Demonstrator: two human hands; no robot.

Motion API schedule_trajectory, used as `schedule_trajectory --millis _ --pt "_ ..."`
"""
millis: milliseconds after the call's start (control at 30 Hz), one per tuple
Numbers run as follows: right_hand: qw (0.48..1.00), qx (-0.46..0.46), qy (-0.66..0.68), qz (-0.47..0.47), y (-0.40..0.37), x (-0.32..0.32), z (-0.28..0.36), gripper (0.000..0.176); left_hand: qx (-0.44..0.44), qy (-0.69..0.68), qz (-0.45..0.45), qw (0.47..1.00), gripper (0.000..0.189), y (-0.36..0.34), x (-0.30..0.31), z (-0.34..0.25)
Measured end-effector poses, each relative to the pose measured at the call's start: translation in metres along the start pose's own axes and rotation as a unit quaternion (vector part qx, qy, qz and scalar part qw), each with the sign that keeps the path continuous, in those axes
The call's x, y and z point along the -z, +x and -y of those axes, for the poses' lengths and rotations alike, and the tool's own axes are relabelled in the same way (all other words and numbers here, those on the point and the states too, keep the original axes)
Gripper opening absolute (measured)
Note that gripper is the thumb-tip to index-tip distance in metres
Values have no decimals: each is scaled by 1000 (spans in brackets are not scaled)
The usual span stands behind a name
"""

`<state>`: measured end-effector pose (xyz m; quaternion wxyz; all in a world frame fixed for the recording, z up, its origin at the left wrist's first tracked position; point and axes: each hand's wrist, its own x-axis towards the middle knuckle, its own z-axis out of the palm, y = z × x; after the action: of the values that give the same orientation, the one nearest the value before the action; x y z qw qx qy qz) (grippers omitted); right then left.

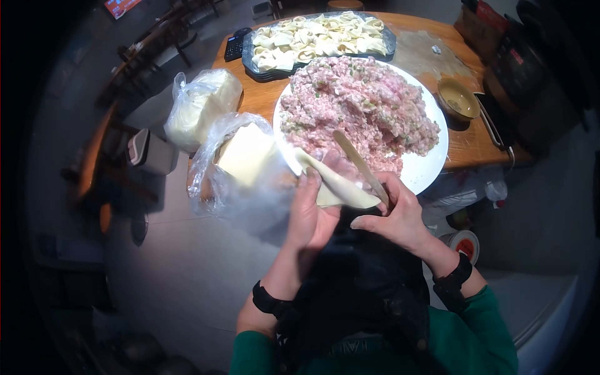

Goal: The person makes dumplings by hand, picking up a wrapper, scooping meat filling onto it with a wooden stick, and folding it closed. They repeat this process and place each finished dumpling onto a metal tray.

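My left hand (307, 215) is closed on a wonton wrapper (342, 189), its thumb pressing the pale dough sheet near the upper left corner. The wrapper is folded over, so any filling inside it is hidden. My right hand (403, 219) grips a flat wooden spatula (357, 159) that slants up to the left; its fingers also reach the wrapper's right end. Just beyond both hands, a white plate (428, 172) bears a large mound of pink minced meat (356, 103) with green bits. To the left, a stack of wrappers (247, 154) lies in an opened plastic bag (203, 169).
Folded wontons fill a dark tray (250, 62) at the back of the wooden table (253, 94). A second bag of wrappers (209, 103) sits at the left edge. On the right stand a small yellowish bowl (458, 100) and dark boxes. A calculator (234, 47) lies beside the tray.
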<state>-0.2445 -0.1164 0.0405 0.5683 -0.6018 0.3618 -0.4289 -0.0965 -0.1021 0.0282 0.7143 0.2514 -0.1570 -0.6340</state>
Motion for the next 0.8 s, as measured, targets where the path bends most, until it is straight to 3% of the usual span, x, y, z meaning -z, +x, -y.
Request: schedule_trajectory --millis 100,133,300,367,400,433,500,533,600,633,767,800 --pt "997 -25 40 -61 1 -15 -18 34 26 -64 -13 998 33 -1 6 4" --pt "997 -26 39 -62 1 -17 -19 34 29 -111 26 993 31 -1 13 6" --pt "979 161 75 -97 8 -23 -20 20 -1 -160 105 982 29 5 23 9" --pt "978 196 4 -74 16 -15 -16 21 -49 61 53 996 25 4 18 5" --pt "970 229 -66 -52 21 -9 -12 23 -48 60 54 996 25 2 14 1" --pt "970 229 -67 -53 27 -1 -6 23 -116 230 59 964 19 0 9 -4" --pt "881 378 -273 75 36 13 6 29 -240 540 66 804 12 -2 3 -12" --pt "881 378 -275 73 37 15 8 29 -239 539 68 805 12 -2 6 -16" --pt "853 366 -367 61 38 17 11 28 -335 712 192 587 24 -1 9 -24" --pt "838 373 -390 87 43 23 11 16 -305 737 193 572 33 -4 5 -24" --pt "824 316 -447 145 57 26 25 10 -325 749 180 548 41 1 3 -29" --pt "865 254 -418 113 67 26 30 11 -365 728 170 555 43 3 5 -32"
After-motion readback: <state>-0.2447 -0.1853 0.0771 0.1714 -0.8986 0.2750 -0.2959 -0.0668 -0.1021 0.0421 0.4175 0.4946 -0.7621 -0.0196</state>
